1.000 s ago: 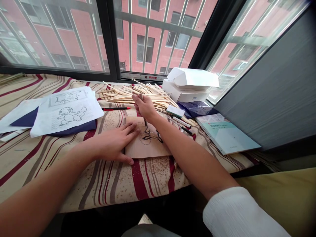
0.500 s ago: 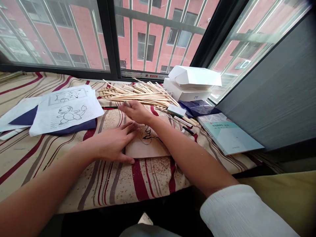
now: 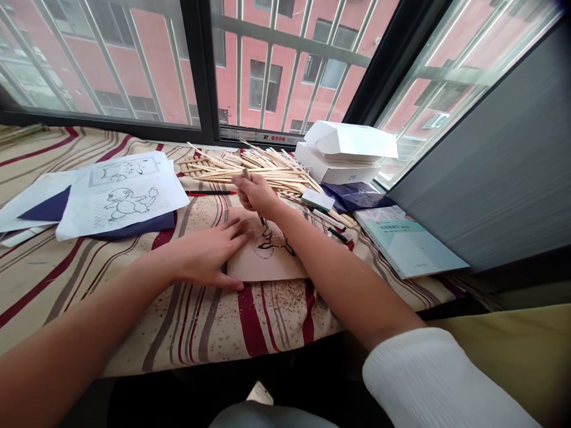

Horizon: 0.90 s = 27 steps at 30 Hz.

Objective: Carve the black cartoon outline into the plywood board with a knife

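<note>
A thin wooden board (image 3: 267,270) lies on the striped cloth, with a drawing in pencil and dark carved or inked lines on it. My left hand (image 3: 214,249) rests flat on the board's left side, fingers stretched and thumb along the near left corner. In my right hand (image 3: 257,195), closed in a fist, is a slim carving tool (image 3: 262,220) held steeply; its butt sticks out above the fist and its dark shaft points down at the drawing. I cannot make out the exact tip. Part of the board is hidden by my right forearm.
Printed cartoon sheets (image 3: 129,196) lie left over dark blue paper (image 3: 134,228). Behind the board are a red-black pen (image 3: 209,192) and a pile of wooden sticks (image 3: 263,167). A white box (image 3: 339,163), an eraser (image 3: 317,200), markers (image 3: 329,219) and a book (image 3: 414,244) are rightward. Crumbs dot the cloth (image 3: 196,333).
My right fist has moved right and turned more upright, so the tool's shaft now shows below it over the drawing. My left hand stays flat on the board.
</note>
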{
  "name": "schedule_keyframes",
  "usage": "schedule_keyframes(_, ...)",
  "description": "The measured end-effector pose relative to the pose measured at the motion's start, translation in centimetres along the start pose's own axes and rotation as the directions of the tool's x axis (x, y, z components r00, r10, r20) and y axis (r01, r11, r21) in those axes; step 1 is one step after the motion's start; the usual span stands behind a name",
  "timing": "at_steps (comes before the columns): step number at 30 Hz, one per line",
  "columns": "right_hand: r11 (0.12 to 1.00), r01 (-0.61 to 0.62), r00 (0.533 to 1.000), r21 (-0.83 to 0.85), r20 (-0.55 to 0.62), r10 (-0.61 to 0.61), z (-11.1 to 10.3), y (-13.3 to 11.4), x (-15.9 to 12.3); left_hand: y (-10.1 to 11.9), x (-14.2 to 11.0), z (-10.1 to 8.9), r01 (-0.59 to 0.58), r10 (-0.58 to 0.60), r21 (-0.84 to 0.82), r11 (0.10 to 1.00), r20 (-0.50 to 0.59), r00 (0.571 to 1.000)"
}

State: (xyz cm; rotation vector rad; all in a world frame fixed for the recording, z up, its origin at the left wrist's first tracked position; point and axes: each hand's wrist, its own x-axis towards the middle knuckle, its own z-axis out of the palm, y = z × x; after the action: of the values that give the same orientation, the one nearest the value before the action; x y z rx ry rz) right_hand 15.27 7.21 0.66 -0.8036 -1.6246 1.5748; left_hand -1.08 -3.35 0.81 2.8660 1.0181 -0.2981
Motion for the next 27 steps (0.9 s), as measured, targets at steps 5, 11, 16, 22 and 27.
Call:
schedule_keyframes(5, 0.988, -0.095, 0.942, 0.124, 0.331, 0.049, -0.4, -0.1, -1.5, -0.2, 0.0, 0.1, -0.005, 0.004, -0.02, 1.0, -0.018, 1.0)
schedule_keyframes(11, 0.969, 0.078, 0.996, 0.236, -0.062, -0.065, -1.1, -0.3, -2.1, 0.1, 0.1, -0.4, 0.008, -0.008, -0.022, 1.0, 0.021, 1.0)
schedule_keyframes(16, 0.969, 0.162, 0.954, 0.186, -0.279, -0.106, -0.9, -1.2, -1.8, 0.5, 0.0, -1.2, 0.034, -0.034, 0.003, 0.999, 0.071, 0.997)
schedule_keyframes(22, 0.986, 0.16, 0.961, 0.038, -0.234, -0.147, 0.2, -0.6, -1.2, 0.4, 0.0, -1.2, 0.021, -0.023, 0.034, 0.999, 0.085, 0.996)
schedule_keyframes(27, 0.96, 0.245, 0.949, -0.133, -0.169, -0.266, 0.3, 0.4, -0.8, 0.1, 0.0, -0.9, -0.013, 0.012, 0.037, 0.999, 0.045, 0.999)
